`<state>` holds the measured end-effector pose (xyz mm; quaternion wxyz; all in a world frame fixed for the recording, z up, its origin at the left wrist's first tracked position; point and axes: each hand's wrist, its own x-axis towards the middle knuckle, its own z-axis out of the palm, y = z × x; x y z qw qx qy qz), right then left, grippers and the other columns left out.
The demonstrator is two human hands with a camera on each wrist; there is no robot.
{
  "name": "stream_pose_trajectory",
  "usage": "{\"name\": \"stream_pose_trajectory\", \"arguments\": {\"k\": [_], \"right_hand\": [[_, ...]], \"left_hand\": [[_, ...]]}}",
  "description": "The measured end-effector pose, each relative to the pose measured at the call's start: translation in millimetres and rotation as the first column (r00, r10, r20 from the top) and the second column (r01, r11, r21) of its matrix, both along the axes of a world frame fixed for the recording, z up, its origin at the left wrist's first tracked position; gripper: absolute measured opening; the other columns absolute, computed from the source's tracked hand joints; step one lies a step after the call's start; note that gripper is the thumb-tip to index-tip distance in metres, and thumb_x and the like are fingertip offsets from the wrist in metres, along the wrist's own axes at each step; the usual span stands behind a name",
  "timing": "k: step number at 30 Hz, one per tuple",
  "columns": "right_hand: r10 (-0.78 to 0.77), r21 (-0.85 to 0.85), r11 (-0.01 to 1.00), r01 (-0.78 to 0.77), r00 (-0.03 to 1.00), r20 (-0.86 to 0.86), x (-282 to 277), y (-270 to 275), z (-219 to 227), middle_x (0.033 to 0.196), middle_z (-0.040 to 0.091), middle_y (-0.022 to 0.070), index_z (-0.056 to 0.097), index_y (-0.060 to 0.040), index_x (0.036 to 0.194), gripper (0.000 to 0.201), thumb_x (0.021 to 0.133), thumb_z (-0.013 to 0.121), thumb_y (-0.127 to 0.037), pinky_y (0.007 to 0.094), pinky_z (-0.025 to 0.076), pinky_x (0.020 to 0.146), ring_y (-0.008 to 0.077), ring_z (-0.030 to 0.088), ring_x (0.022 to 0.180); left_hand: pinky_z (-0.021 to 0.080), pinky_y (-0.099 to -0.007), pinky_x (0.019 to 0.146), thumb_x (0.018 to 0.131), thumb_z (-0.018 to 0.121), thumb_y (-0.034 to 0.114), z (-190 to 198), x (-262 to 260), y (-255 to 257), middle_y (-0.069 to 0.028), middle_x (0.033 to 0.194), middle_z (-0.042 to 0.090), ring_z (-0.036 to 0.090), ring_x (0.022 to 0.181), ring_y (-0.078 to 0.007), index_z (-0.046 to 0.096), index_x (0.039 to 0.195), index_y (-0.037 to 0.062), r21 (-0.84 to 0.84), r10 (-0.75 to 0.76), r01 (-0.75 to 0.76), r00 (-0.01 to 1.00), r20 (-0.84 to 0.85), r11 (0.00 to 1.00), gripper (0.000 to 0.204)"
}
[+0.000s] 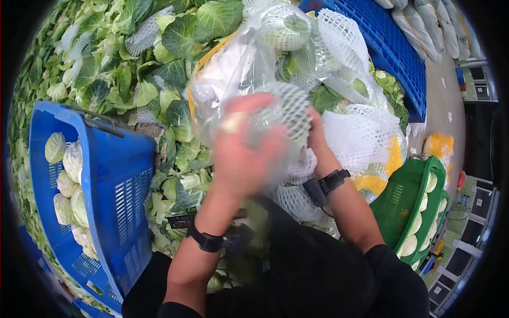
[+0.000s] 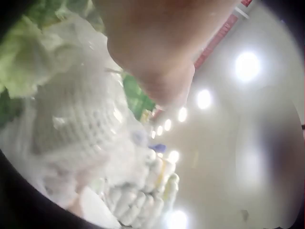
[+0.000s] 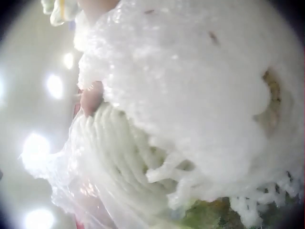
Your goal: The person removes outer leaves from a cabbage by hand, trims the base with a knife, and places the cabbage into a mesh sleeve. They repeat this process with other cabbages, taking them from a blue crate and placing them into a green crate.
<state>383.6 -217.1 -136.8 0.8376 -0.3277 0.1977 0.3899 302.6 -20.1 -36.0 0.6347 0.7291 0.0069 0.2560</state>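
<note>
A cabbage in a white foam net [image 1: 295, 112] is at the mouth of a clear plastic bag [image 1: 228, 74] in the head view. My right hand [image 1: 316, 132] grips its right side; a fingertip also shows against the netted cabbage [image 3: 124, 148] in the right wrist view. Blurred, my left hand [image 1: 246, 151] is at the cabbage's left side, over the plastic, with thumb and fingers spread. The left wrist view shows part of that hand [image 2: 152, 47] beside netting under plastic [image 2: 76, 109]. Its fingertips' contact is unclear. More netted cabbages [image 1: 283, 29] lie in the bag.
Left stands a blue crate [image 1: 119, 196] with several cabbages; right, a green crate [image 1: 397, 204] with more. Loose cabbage leaves [image 1: 122, 69] cover the upper left. Empty foam nets [image 1: 352, 132] lie right of the hands. A blue pallet [image 1: 389, 53] and white sacks [image 1: 429, 26] are behind.
</note>
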Motion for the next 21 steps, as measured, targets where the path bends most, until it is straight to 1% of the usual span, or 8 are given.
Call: {"name": "stream_pose_trajectory", "arguments": {"k": [3,4,7,8,9,10,15,21], "right_hand": [[-0.244,0.048,0.970,0.240,0.958,0.153,-16.3,-9.6,40.8,0.128,0.065,0.0126,0.052,-0.0032,0.140,0.073,0.087,0.070,-0.051,0.0415,0.049,0.105,0.0283,0.063,0.119],[-0.245,0.039,0.970,0.241,0.956,0.164,-9.3,-18.4,41.0,0.128,0.065,0.0126,0.052,-0.0032,0.140,0.073,0.087,0.070,-0.051,0.0415,0.049,0.105,0.0283,0.063,0.119],[-0.199,-0.163,0.917,0.364,0.770,0.606,1.1,-52.3,45.5,0.137,0.058,0.0126,0.045,-0.0023,0.146,0.088,0.080,0.080,-0.049,0.0410,0.046,0.109,0.0264,0.056,0.127],[-0.216,-0.171,0.907,0.385,0.773,0.596,-6.5,-55.0,58.5,0.137,0.058,0.0126,0.045,-0.0023,0.146,0.088,0.080,0.080,-0.049,0.0410,0.046,0.109,0.0264,0.056,0.127],[-0.124,-0.224,0.898,0.379,0.706,0.697,-12.6,-50.8,72.6,0.139,0.055,0.0125,0.041,-0.0016,0.148,0.096,0.076,0.084,-0.048,0.0404,0.044,0.109,0.0260,0.054,0.129],[-0.017,-0.273,0.889,0.367,0.623,0.782,-15.1,-43.7,85.6,0.142,0.052,0.0125,0.037,-0.0009,0.150,0.105,0.072,0.088,-0.047,0.0399,0.043,0.110,0.0255,0.052,0.131],[0.174,-0.378,0.887,0.266,0.565,0.806,-23.0,-40.4,110.2,0.143,0.048,0.0158,0.030,-0.0031,0.156,0.116,0.070,0.088,-0.054,0.0395,0.036,0.113,0.0274,0.048,0.133],[-0.009,-0.299,0.922,0.246,0.785,0.619,-43.4,-34.2,99.3,0.152,0.042,0.0180,0.024,-0.0074,0.161,0.108,0.081,0.080,-0.053,0.0425,0.035,0.116,0.0299,0.044,0.139]], "left_hand": [[0.051,-0.0415,0.092,0.086,0.075,0.020,32.4,17.0,-35.1,-0.0182,0.113,0.063,0.061,0.106,-0.0353,0.065,0.114,-0.0001,-0.181,-0.549,0.527,0.829,-0.105,0.830,0.037],[0.051,-0.0415,0.092,0.086,0.075,0.020,24.9,18.5,-41.5,-0.0182,0.113,0.063,0.061,0.106,-0.0353,0.065,0.114,-0.0001,-0.186,-0.552,0.531,0.829,-0.092,0.827,0.037],[0.048,-0.0414,0.098,0.080,0.083,0.026,-8.1,12.6,-61.7,-0.0197,0.133,0.053,0.060,0.112,-0.0332,0.055,0.130,-0.0024,0.111,0.105,-0.097,0.992,-0.063,0.989,0.064],[0.048,-0.0414,0.098,0.080,0.083,0.026,-13.3,12.5,-68.2,-0.0197,0.133,0.053,0.060,0.112,-0.0332,0.055,0.130,-0.0024,0.108,0.080,-0.071,0.994,-0.077,0.992,0.064],[0.047,-0.0401,0.102,0.080,0.083,0.027,-18.4,13.8,-71.3,-0.0191,0.138,0.050,0.058,0.117,-0.0309,0.048,0.137,-0.0030,-0.295,-0.063,0.039,0.995,-0.074,0.955,0.073],[0.045,-0.0388,0.105,0.081,0.084,0.029,-21.2,15.3,-72.4,-0.0186,0.144,0.046,0.056,0.122,-0.0285,0.042,0.143,-0.0037,-0.647,-0.175,0.124,0.985,-0.014,0.753,0.082],[0.049,-0.0308,0.099,0.092,0.075,0.027,-28.8,21.8,-41.6,-0.0092,0.121,0.065,0.062,0.109,-0.0149,0.046,0.140,-0.0007,-0.848,-0.321,0.118,0.945,-0.064,0.516,0.063],[0.054,-0.0287,0.088,0.102,0.063,0.017,-41.4,15.1,-50.3,-0.0075,0.109,0.069,0.067,0.099,-0.0141,0.057,0.124,0.0013,-0.796,-0.038,-0.199,0.963,-0.268,0.571,0.028]]}}
